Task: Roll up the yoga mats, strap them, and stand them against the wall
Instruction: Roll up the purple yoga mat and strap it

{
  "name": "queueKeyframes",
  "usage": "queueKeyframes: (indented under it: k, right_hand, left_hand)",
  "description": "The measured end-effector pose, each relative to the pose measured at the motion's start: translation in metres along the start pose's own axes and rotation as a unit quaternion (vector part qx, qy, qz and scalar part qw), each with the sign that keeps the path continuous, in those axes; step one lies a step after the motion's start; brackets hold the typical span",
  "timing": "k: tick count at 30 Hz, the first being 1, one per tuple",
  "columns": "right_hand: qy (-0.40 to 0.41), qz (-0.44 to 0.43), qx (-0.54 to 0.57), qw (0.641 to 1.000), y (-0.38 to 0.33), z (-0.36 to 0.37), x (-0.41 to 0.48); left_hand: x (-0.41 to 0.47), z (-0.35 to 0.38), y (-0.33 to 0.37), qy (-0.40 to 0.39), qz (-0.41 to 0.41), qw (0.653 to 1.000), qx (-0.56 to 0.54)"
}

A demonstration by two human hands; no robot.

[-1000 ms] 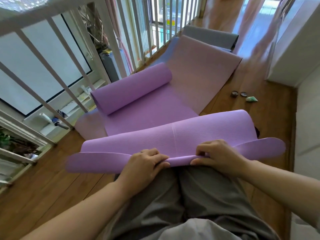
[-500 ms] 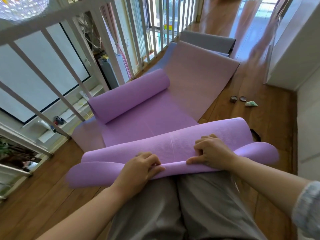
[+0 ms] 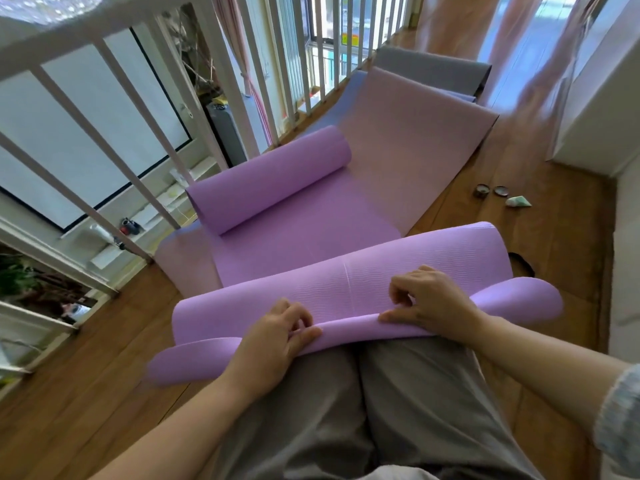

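Purple yoga mat [image 3: 398, 261] lies across the knees, long axis left to right, with the left hand [image 3: 273, 341] and right hand [image 3: 433, 303] side by side, pinching its curled near edge, so rolling should run toward the far side.

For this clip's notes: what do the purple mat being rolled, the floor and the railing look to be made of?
The purple mat: probably soft foam or rubber, matte; it has a fine ribbed texture and curls in smooth bends without creasing. The floor: wood or wood-look laminate planks with a slight sheen; grain and board seams show. The railing: smooth white paint; wood or metal beneath cannot be told.
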State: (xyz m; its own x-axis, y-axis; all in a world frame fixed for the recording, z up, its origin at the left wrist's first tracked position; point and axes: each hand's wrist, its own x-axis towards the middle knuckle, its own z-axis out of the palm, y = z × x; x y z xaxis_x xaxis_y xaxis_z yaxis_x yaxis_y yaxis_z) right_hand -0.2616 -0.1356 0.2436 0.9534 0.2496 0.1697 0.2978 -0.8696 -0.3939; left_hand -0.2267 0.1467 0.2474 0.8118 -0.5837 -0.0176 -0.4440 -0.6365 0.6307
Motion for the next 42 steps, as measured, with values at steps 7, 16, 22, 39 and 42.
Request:
queueKeyframes:
  k: [7, 16, 22, 39, 42]
  right_hand:
    - [0.145, -0.186, -0.094, 0.967, 0.002, 0.003, -0.027]
    - [0.103, -0.043, -0.164, 0.98, -0.018, -0.001, -0.046]
    - [0.123, -0.039, -0.21, 0.969, -0.021, 0.004, -0.039]
    - [0.032, 0.025, 0.013, 0.999, -0.016, -0.008, -0.044]
    - [0.001, 0.058, 0.059, 0.997, -0.004, -0.009, -0.036]
  left_hand:
    - [0.02, 0.002, -0.001, 0.015, 0.018, 0.999, 0.022]
    - [0.003, 0.008, -0.002, 0.096, 0.245, 0.943, 0.206]
    - [0.001, 0.001, 0.014, 0.08, 0.174, 0.92, 0.342]
    - [0.004, -0.007, 0.003, 0.018, 0.188, 0.954, 0.232]
    - [0.014, -0.005, -0.005, -0.015, 0.177, 0.973, 0.149]
